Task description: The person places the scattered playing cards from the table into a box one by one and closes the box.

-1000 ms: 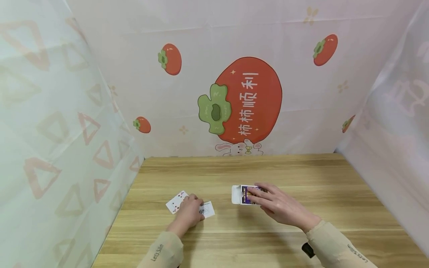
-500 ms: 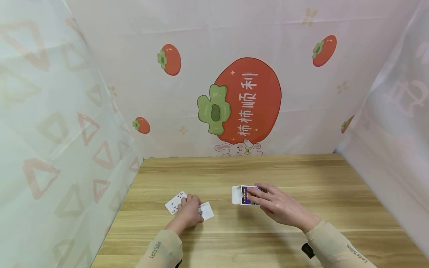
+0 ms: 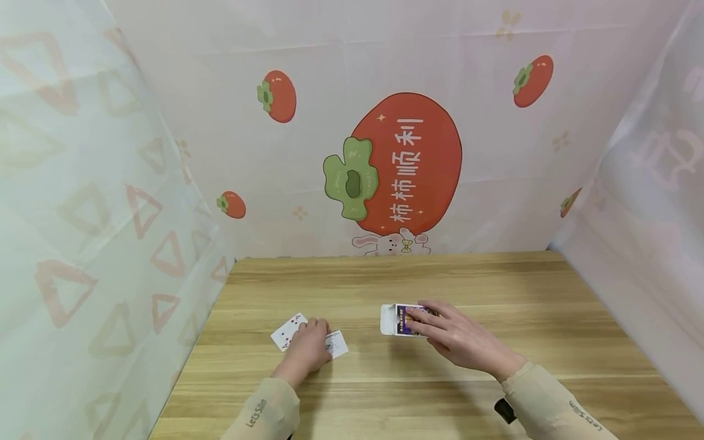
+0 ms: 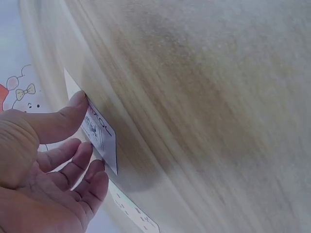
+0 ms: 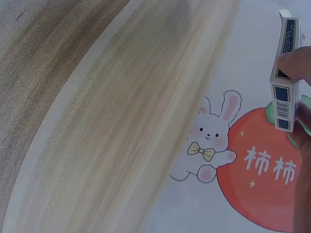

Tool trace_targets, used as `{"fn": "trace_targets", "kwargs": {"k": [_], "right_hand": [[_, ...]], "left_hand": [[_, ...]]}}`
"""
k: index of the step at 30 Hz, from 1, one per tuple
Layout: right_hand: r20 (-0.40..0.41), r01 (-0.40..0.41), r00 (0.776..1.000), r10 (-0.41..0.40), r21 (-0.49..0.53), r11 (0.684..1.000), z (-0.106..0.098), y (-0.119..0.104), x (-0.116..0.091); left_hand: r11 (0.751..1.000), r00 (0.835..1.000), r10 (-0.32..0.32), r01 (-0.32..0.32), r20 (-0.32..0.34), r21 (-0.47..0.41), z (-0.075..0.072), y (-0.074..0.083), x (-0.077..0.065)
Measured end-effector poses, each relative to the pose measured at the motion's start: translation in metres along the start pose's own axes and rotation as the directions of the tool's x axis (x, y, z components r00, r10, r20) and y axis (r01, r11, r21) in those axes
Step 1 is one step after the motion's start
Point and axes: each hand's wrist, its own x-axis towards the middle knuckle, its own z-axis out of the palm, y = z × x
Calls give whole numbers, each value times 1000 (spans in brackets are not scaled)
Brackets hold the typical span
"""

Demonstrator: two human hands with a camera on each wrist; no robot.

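Note:
My left hand is over two playing cards on the left of the table. Its thumb and curled fingertips pinch a joker card from opposite edges; lettering and a grey figure show on this card in the left wrist view. Partly under the hand's far side lies a white card with red pips. To the right, my right hand grips a purple-and-white playing card box between thumb and fingers. The box's white end flap stands open toward the left, and the fingers cover much of its face.
The wood-grain table meets a white back curtain printed with persimmons and a rabbit. Patterned curtains close off both sides. A black wrist strap piece shows beside the right sleeve.
My left hand has shifted slightly left, and the joker card has slid a little the same way. My right hand and the box have stayed in place.

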Motion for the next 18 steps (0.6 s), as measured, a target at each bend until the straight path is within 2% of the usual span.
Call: {"fn": "trace_targets", "kwargs": {"k": [4, 14, 18], "right_hand": [[-16, 6, 1000, -6, 5, 1000, 1, 1, 0], [-17, 7, 1000, -7, 11, 1000, 2, 1, 0], [-20, 0, 1000, 0, 5, 1000, 3, 2, 1]], "left_hand": [[999, 1000, -19, 19, -7, 31, 1, 3, -1], [996, 996, -84, 85, 12, -28, 2, 1, -1], [993, 994, -101, 103, 40, -50, 1, 1, -1]]}}
